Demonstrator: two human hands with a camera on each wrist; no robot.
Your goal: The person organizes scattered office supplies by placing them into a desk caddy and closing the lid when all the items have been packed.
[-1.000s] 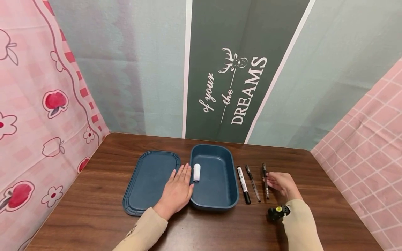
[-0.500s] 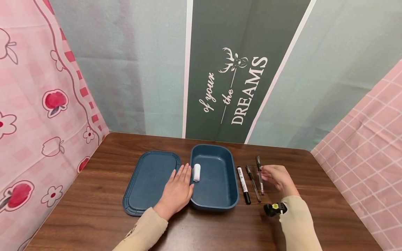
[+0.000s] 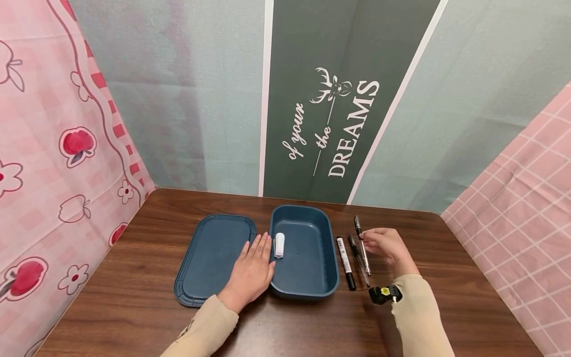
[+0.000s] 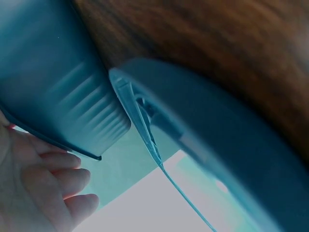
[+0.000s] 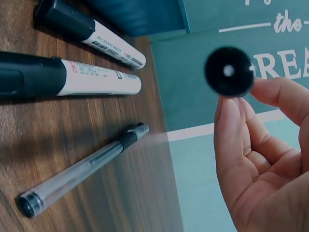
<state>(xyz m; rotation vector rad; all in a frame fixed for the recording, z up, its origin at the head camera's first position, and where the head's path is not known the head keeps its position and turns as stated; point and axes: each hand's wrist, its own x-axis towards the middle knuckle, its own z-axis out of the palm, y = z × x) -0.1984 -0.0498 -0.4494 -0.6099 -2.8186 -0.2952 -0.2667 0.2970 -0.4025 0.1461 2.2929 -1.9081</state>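
Note:
My right hand (image 3: 389, 248) pinches a clear-barrelled pen with a black cap (image 3: 358, 225) over the right side of the table. In the right wrist view this pen appears end-on as a dark disc (image 5: 229, 71) between thumb and fingers. Just left of it lies a second clear pen (image 3: 359, 260), then a white marker with a black cap (image 3: 344, 263). Two such markers show in the right wrist view, one labelled whiteboard marker (image 5: 113, 46). My left hand (image 3: 252, 267), fingers straight, rests along the left rim of a blue box (image 3: 335, 270).
A small white rounded object (image 3: 279, 245) is inside the box at its left wall. The flat blue lid (image 3: 211, 263) lies left of the box, partly under my left forearm's side. Fabric hangs (image 3: 312, 188) behind the wooden table (image 3: 285, 327).
My right hand has carried the pen left and away from me, from the right of the row to close over the second clear pen. The left hand and box have not moved.

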